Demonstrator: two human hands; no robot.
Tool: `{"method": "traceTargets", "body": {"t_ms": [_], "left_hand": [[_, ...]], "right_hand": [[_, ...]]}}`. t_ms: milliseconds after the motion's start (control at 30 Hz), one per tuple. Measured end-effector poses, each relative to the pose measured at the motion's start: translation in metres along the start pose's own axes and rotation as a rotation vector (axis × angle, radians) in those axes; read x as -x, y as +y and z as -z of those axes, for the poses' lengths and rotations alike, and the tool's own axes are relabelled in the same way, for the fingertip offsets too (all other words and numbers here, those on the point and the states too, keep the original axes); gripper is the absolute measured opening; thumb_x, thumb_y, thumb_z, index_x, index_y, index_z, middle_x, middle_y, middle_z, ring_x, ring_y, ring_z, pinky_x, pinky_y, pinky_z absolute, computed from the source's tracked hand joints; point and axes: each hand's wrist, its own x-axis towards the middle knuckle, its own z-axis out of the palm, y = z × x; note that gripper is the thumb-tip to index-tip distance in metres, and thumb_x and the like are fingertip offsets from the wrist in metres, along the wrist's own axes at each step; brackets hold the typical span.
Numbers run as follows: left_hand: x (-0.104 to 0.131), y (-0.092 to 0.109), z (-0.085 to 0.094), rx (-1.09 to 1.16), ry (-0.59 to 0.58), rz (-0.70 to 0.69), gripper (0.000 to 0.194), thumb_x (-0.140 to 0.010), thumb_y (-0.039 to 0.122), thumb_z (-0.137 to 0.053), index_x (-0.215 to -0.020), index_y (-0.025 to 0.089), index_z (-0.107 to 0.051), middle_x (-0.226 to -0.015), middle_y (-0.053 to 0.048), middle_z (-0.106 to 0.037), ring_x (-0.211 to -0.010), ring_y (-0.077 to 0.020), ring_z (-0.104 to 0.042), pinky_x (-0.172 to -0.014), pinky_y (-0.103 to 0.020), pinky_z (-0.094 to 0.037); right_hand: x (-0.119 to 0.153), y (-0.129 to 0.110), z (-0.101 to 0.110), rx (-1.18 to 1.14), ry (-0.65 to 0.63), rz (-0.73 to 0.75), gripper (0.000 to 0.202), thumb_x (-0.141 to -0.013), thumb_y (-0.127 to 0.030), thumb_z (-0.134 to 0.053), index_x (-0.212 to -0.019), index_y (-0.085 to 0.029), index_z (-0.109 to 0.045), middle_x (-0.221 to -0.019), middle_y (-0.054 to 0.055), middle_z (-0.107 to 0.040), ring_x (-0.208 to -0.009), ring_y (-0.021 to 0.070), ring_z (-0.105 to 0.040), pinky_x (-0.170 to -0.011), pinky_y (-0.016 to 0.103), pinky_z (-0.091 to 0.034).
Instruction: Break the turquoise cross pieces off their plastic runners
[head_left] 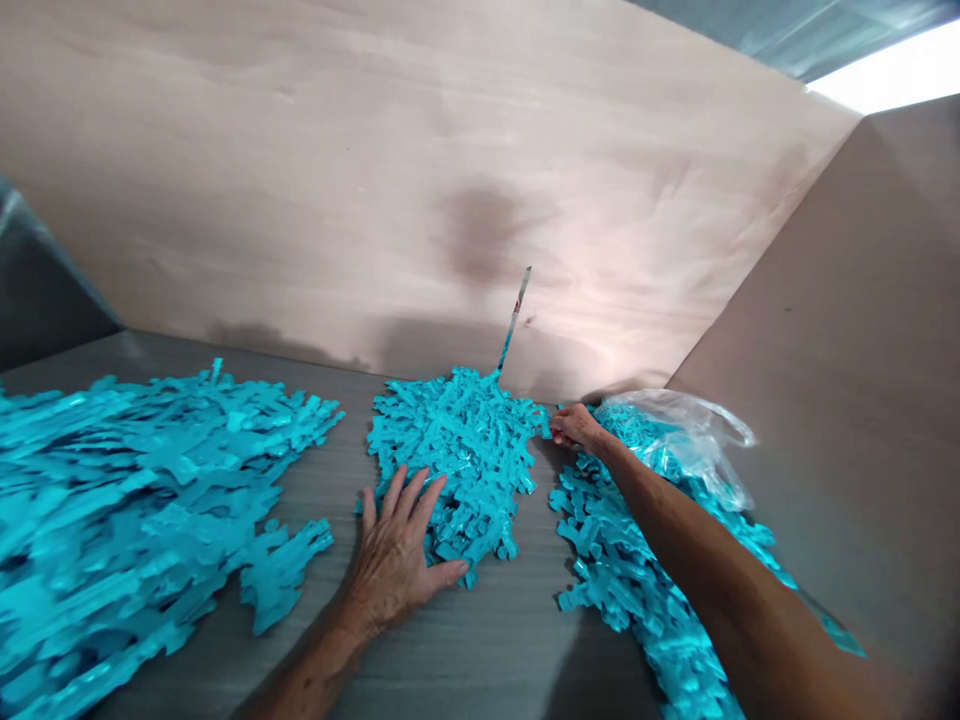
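My left hand [394, 555] lies flat, fingers spread, on the near edge of a middle pile of turquoise plastic cross-shaped pieces [457, 440] on the grey table [480, 640]. My right hand [576, 427] reaches to the far right edge of that pile, fingertips pinched on one of the turquoise pieces. My right forearm lies over a second heap of the same pieces [630, 570]. One thin strip [516, 318] stands up from the middle pile against the back board.
A large spread of turquoise pieces [127, 500] covers the left of the table. A clear plastic bag [690, 430] sits on the right heap. Plywood boards [420, 170] wall the back and right side [847, 400].
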Motion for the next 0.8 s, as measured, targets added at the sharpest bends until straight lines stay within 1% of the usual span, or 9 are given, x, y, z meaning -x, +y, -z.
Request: {"method": "traceTargets", "body": {"t_ms": [200,367,467,600,667,800], "left_hand": [[-0.001,0.002,0.004,0.003,-0.02,0.01,0.089,-0.072,0.061,-0.067,-0.146,0.017,-0.043,-0.153,-0.02,-0.042,-0.143,-0.0455,-0.028,-0.107,-0.077,-0.017],[0.0,0.002,0.004,0.014,-0.018,0.01,0.088,-0.074,0.065,-0.064,-0.147,0.019,-0.043,-0.153,-0.02,-0.042,-0.143,-0.0457,-0.028,-0.108,-0.077,-0.017],[0.0,0.001,0.003,0.008,-0.019,0.004,0.088,-0.075,0.065,-0.063,-0.146,0.018,-0.044,-0.153,-0.02,-0.042,-0.143,-0.0461,-0.028,-0.108,-0.077,-0.017],[0.0,0.0,0.003,0.012,-0.011,-0.001,0.088,-0.075,0.065,-0.063,-0.147,0.018,-0.043,-0.153,-0.019,-0.042,-0.143,-0.0463,-0.027,-0.107,-0.078,-0.016],[0.0,0.001,0.003,0.015,-0.013,0.004,0.088,-0.075,0.065,-0.063,-0.147,0.019,-0.043,-0.153,-0.019,-0.041,-0.143,-0.0463,-0.027,-0.108,-0.078,-0.015],[0.0,0.003,0.004,0.005,-0.018,0.029,0.09,-0.074,0.067,-0.064,-0.147,0.019,-0.043,-0.154,-0.02,-0.039,-0.144,-0.0473,-0.024,-0.107,-0.079,-0.014]], "right_hand": [[0.001,-0.001,0.002,-0.061,0.046,-0.052,0.034,-0.095,-0.035,-0.06,-0.124,-0.017,-0.058,-0.125,0.009,-0.06,-0.105,0.0227,-0.063,-0.088,0.043,-0.055],[0.001,-0.006,0.003,-0.096,0.072,-0.049,0.034,-0.095,-0.035,-0.06,-0.124,-0.017,-0.058,-0.125,0.009,-0.06,-0.105,0.0228,-0.063,-0.088,0.043,-0.055],[0.001,-0.012,-0.004,-0.099,0.047,-0.008,0.035,-0.095,-0.035,-0.06,-0.124,-0.017,-0.057,-0.125,0.009,-0.06,-0.105,0.0224,-0.063,-0.088,0.043,-0.055],[-0.001,-0.023,-0.014,-0.068,0.033,0.1,0.035,-0.095,-0.035,-0.06,-0.124,-0.017,-0.058,-0.124,0.009,-0.061,-0.105,0.0226,-0.063,-0.087,0.043,-0.055],[-0.004,-0.028,-0.016,-0.045,0.065,0.155,0.035,-0.094,-0.036,-0.061,-0.123,-0.016,-0.059,-0.124,0.008,-0.061,-0.105,0.0239,-0.063,-0.087,0.043,-0.056],[-0.013,-0.035,-0.022,0.007,0.18,0.226,0.035,-0.094,-0.037,-0.061,-0.122,-0.016,-0.06,-0.124,0.007,-0.061,-0.106,0.0257,-0.063,-0.088,0.043,-0.055]]}}
